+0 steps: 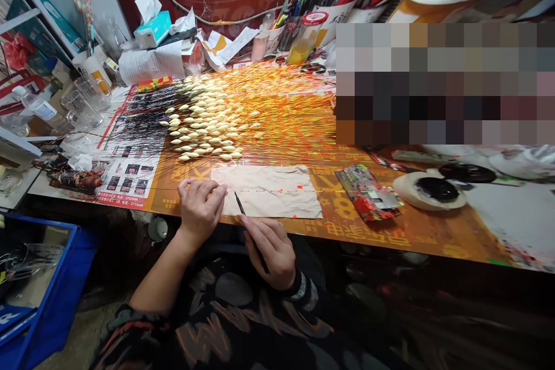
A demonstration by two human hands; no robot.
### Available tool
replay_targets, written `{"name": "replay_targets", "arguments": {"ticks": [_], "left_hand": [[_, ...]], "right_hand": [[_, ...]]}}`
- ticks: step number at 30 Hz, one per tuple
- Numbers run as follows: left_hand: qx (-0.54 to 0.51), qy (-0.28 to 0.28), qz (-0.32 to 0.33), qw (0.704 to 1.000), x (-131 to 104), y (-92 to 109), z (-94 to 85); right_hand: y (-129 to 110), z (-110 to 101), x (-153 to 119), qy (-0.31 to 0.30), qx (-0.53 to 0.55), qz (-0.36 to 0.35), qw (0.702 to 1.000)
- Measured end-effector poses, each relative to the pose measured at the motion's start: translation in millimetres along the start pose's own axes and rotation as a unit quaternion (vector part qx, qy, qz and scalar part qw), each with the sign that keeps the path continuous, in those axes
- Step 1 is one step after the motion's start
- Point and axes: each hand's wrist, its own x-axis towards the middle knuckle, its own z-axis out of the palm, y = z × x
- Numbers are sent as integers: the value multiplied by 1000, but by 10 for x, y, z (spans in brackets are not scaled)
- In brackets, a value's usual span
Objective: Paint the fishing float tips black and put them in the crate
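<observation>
My left hand (200, 208) is closed, fingers pinching a slim fishing float whose thin, marked antenna (277, 190) points right above a stained beige cloth (260, 205). The float's body is hidden by the fingers. Between thumb and fingers, my right hand (271, 251) grips a dark, fine paintbrush (239, 203). Its tip points up and left, close to the antenna but seemingly just below it; contact cannot be made out. Beyond the cloth lies a large spread of fishing floats (203, 121) with cream bodies, dark stems to the left and orange-yellow antennas to the right.
Right of the cloth are a paint-smeared box (368, 193) and a pale roll (407, 189) with a black centre. Glass mugs (82, 104) and a tissue box (152, 29) stand at the back left. A blue crate (71, 277) sits below the table's left end.
</observation>
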Motion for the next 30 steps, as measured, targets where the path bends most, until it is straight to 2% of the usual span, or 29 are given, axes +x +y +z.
{"name": "replay_targets", "arguments": {"ticks": [11,23,30], "left_hand": [[-5,14,5,1000,10,7,-7],[1,18,3,1000,1,4,-9],[-2,19,8,1000,-3,-1,-17]], "right_hand": [[-10,11,2,-3,0,8,1000],[-15,6,-3,3,17,-16,1000],[-29,41,4,-4,9,-1,1000]]}}
